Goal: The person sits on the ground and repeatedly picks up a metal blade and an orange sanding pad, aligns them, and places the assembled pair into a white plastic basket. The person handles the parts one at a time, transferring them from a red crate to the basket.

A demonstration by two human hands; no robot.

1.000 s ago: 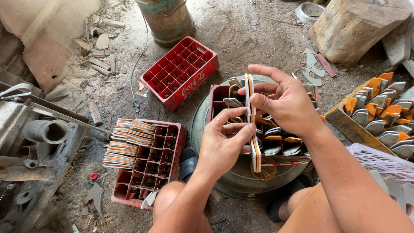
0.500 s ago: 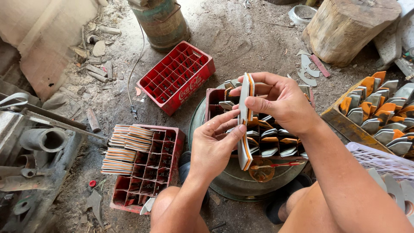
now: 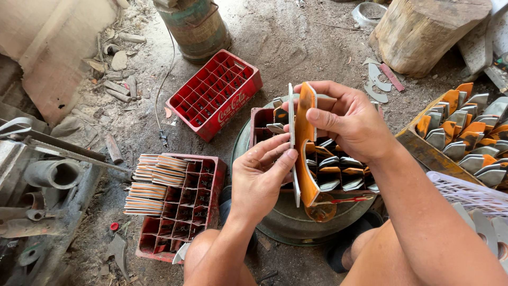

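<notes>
Seated position noted, bare knees at the bottom edge of the view. Left hand [image 3: 259, 177] found closed loosely about the near edge of a thin pale blade blank [image 3: 292, 153], fingertips [image 3: 290, 155] pressed flat to its side. Right hand [image 3: 346, 122] found gripping an orange-coated curved blade [image 3: 305, 148], thumb across its face, fingers wrapped behind. Both pieces held upright, side by side and nearly touching, above a dark red crate [image 3: 263, 123] packed with similar grey and orange pieces. Crate seen resting on a round metal drum lid [image 3: 280, 222], serving as the surface.

To the left, on the dirt floor, a second red crate [image 3: 182, 212] observed, with striped stacks of flat pieces [image 3: 153, 185] laid over its near-left corner. To the right, a wooden tray [image 3: 423, 151] of orange and grey blades recorded, with a white mesh basket [image 3: 465, 193] just beside it.

Farther off, an empty red bottle crate [image 3: 214, 95] noted lying at an angle, a black cable [image 3: 161, 90] running past it. Beyond, a rusted green metal drum [image 3: 196, 26] and a tree-stump block [image 3: 428, 32] recorded. Grey machinery [image 3: 37, 180] seen at the left edge.
</notes>
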